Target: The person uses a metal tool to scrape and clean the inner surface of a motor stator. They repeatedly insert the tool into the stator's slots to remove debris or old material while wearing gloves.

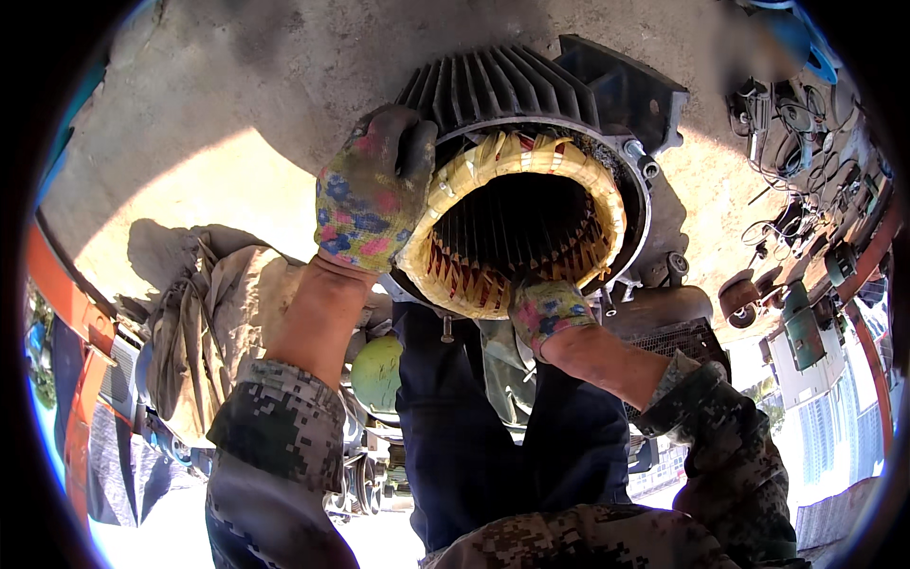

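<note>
The motor [531, 180] sits in the upper middle of the frame, its open end facing the camera. It is a dark shell with ribs on top. Inside is a ring of yellow-wrapped coils [526, 223] with red bits low down.

The left hand [372, 190], in a flowery glove, is closed over the rim of the motor at the upper left of the ring. The right hand [548, 308], in the same kind of glove, is at the bottom edge of the ring. Its fingers go into the coils, so I cannot tell if it is open or closed.

The motor looks heavy. If the left hand slips, it might roll or tip onto the legs [474, 427] below. The metal edge could pinch the right fingers. A hard pull might tear the coils. A bolt [645, 161] at the right rim could snag a glove.
</note>
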Demonstrator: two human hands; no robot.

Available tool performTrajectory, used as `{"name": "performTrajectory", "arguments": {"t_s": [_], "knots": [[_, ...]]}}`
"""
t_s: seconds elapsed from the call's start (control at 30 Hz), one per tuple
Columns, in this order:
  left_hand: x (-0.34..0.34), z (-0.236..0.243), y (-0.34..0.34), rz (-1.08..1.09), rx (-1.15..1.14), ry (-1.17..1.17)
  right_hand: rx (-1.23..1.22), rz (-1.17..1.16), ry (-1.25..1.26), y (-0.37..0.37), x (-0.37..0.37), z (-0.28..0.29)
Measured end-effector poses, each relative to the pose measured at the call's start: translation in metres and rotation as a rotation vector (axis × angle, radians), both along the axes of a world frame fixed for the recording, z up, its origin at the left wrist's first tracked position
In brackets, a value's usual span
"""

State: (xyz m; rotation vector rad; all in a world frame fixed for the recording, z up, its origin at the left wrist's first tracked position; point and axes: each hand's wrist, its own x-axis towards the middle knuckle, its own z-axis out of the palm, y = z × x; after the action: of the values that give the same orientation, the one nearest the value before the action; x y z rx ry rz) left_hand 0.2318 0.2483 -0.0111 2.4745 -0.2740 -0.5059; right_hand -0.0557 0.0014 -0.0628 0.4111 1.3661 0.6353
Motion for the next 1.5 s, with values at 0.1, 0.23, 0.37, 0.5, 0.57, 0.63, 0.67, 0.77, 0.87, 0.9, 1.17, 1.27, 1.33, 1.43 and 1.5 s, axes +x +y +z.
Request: {"name": "performTrajectory", "arguments": {"t_s": [0.1,0.23,0.37,0.5,0.57,0.63,0.67,0.77,0.87,0.9,1.17,1.27,1.33,1.43,1.5], "knots": [[-0.017,-0.018,0.005,-0.121,0.070,-0.085,0.171,-0.666,0.642,-0.001,0.014,0.006],[-0.010,-0.019,-0.008,-0.006,-0.051,0.019,0.245,-3.006,1.536,0.032,0.120,0.055],[-0.006,-0.020,0.003,-0.222,0.009,-0.343,0.200,-3.471,1.837,0.032,0.119,0.056],[-0.014,-0.023,-0.010,0.089,-0.093,-0.128,0.314,-3.105,1.520,0.045,0.136,0.079],[-0.016,-0.026,-0.008,-0.059,0.038,-0.086,0.294,-3.086,1.564,0.048,0.143,0.081],[-0.009,-0.009,0.012,-0.271,0.140,-0.292,0.180,-3.043,1.666,0.059,0.149,0.072],[-0.008,-0.007,0.010,-0.147,0.082,-0.196,0.159,-3.045,1.659,0.061,0.147,0.059],[-0.018,-0.030,-0.011,0.085,-0.108,-0.206,-0.004,-2.918,1.474,0.049,0.147,0.046],[-0.013,-0.023,-0.001,0.088,-0.078,-0.167,0.381,-2.758,1.596,0.026,0.129,0.063],[-0.013,-0.020,0.004,0.045,-0.071,-0.213,0.328,-2.754,1.572,0.017,0.121,0.065],[-0.017,-0.025,0.005,0.104,-0.041,-0.189,0.030,-3.115,1.521,-0.011,0.116,0.058],[-0.019,-0.039,-0.012,0.115,-0.101,-0.189,-0.132,-3.095,1.427,-0.004,0.137,0.072],[-0.018,-0.030,-0.005,0.149,-0.037,-0.210,-0.324,-2.534,1.434,0.022,0.159,0.075],[-0.017,-0.029,-0.007,0.130,-0.045,-0.176,0.064,-2.655,1.477,0.008,0.130,0.067],[-0.017,-0.027,0.000,0.129,-0.081,-0.104,-0.217,-2.611,1.419,0.035,0.166,0.068]]}}
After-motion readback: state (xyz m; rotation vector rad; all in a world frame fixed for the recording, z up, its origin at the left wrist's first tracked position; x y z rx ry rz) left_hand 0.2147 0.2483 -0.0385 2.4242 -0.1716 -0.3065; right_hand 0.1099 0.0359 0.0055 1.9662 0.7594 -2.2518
